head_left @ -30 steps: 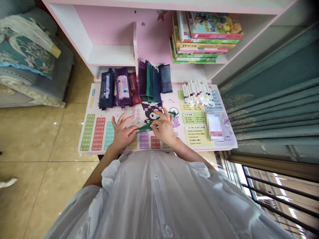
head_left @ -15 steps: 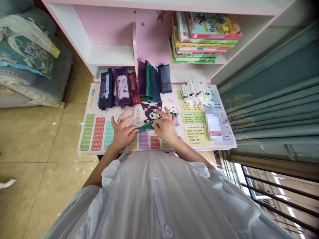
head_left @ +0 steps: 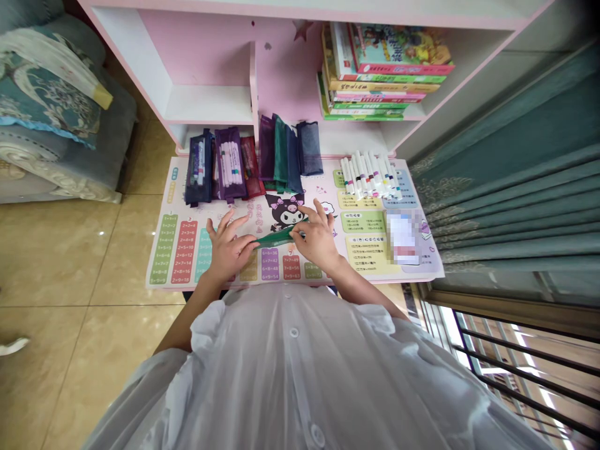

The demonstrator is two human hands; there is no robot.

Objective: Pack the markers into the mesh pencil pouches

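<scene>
A green mesh pencil pouch (head_left: 277, 238) is stretched between my two hands, low over the desk mat. My left hand (head_left: 229, 245) pinches its left end between thumb and forefinger, with the other fingers spread. At the pouch's upper edge, my right hand (head_left: 317, 235) pinches with thumb and forefinger; whether a zip pull is in that pinch is too small to tell. Part of the pouch's right end is hidden behind the right hand. Beyond the hands lie flat pouches, among them a green one (head_left: 280, 153) and a grey-blue one (head_left: 310, 148).
Filled pouches, such as a purple one (head_left: 230, 164) with markers, lie at the back left. Loose white markers (head_left: 369, 175) are piled at the back right. A phone-like white rectangle (head_left: 403, 238), partly blurred, lies on the printed desk mat (head_left: 180, 250). Books (head_left: 384, 87) are stacked on the shelf.
My right hand has shifted slightly right along the pouch's upper edge. The left hand has stayed nearly in place, still pinching the left end.
</scene>
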